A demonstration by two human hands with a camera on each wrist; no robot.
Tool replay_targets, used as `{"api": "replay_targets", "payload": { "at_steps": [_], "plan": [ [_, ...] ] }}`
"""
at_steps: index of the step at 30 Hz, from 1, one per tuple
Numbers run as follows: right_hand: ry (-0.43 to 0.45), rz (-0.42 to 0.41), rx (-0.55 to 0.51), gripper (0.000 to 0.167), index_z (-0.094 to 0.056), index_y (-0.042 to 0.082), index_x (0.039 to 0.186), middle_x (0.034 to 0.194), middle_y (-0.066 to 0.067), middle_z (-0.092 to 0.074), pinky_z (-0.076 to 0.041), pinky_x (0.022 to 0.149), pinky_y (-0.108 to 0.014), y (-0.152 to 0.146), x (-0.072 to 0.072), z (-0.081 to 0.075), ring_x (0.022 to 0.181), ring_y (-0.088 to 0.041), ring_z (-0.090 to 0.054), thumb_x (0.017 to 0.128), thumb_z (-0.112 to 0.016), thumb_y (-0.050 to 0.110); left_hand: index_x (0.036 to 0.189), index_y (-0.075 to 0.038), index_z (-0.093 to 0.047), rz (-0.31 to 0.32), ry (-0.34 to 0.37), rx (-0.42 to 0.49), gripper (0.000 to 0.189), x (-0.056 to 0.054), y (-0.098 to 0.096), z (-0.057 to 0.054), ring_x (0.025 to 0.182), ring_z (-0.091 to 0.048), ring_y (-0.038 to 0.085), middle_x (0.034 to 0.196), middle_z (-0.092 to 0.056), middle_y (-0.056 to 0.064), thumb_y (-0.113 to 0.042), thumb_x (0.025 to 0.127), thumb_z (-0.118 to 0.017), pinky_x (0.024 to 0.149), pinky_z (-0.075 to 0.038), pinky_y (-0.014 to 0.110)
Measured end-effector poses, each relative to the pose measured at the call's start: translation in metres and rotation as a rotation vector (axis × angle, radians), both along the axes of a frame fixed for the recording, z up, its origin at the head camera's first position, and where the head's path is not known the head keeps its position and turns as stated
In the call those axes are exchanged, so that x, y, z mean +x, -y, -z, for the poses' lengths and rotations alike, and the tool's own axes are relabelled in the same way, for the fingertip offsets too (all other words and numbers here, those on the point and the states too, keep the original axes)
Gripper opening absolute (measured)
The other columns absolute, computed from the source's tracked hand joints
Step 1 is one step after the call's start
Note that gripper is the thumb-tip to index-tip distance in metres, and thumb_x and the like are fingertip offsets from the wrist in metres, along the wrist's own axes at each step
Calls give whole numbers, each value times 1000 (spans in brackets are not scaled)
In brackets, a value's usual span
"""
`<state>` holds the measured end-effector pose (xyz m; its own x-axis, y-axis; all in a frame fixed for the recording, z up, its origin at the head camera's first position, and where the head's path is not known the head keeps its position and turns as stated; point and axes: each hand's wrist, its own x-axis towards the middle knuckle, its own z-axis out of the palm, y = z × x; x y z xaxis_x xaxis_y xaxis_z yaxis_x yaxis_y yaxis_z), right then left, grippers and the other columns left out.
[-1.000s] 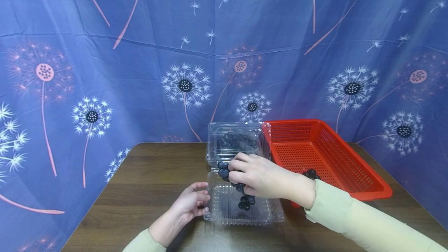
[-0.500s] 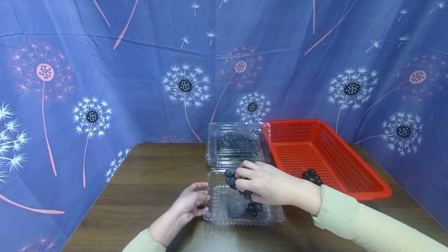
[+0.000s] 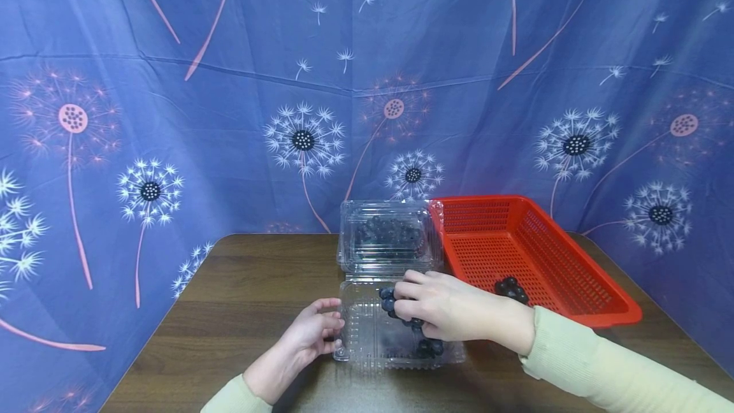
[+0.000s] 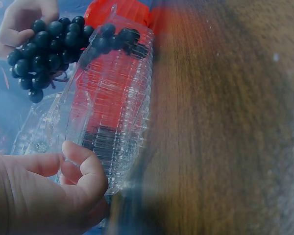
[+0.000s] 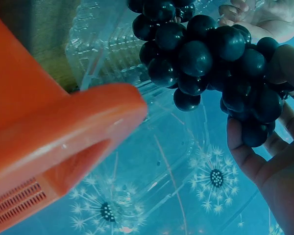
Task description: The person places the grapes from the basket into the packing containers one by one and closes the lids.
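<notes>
My right hand (image 3: 438,304) grips a bunch of dark grapes (image 3: 387,298) over the right part of a clear plastic container (image 3: 358,317). The right wrist view shows thumb and fingers around one end of the bunch (image 5: 196,58), the rest hanging out beyond them. Seen from the left wrist, the bunch's lower end (image 4: 108,39) overlaps the container wall. At the container's left rim, my left hand (image 3: 312,331) pinches the edge between thumb and fingers (image 4: 85,166).
Behind the container stands a clear lid-like plastic shell (image 3: 350,234), dark round shapes showing through it. A red perforated basket (image 3: 622,317) sits at the right with a small cluster of dark grapes (image 3: 510,289) inside. Both rest on a wooden table (image 3: 246,273) before a patterned blue cloth (image 3: 229,145).
My right hand has moved right and slightly toward me, lowering the bunch of grapes over the container. The left hand stays at the rim.
</notes>
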<state>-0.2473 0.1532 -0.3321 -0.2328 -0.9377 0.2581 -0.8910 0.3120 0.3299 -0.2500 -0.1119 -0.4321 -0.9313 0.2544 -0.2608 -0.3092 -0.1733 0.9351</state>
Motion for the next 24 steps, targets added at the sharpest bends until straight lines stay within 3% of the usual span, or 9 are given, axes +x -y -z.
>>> {"api": "replay_targets", "payload": {
  "at_steps": [24],
  "plan": [
    [-33,15,72,37,-50,23,85,88,11,-47,-39,56,-24,-1,-14,33,82,-11,-43,62,-76,12,130,4,-33,-9,-5,-12,53,-1,-1,4,71,-46,10,92,-44,3,8,81,-52,60,-47,22]
  ]
}}
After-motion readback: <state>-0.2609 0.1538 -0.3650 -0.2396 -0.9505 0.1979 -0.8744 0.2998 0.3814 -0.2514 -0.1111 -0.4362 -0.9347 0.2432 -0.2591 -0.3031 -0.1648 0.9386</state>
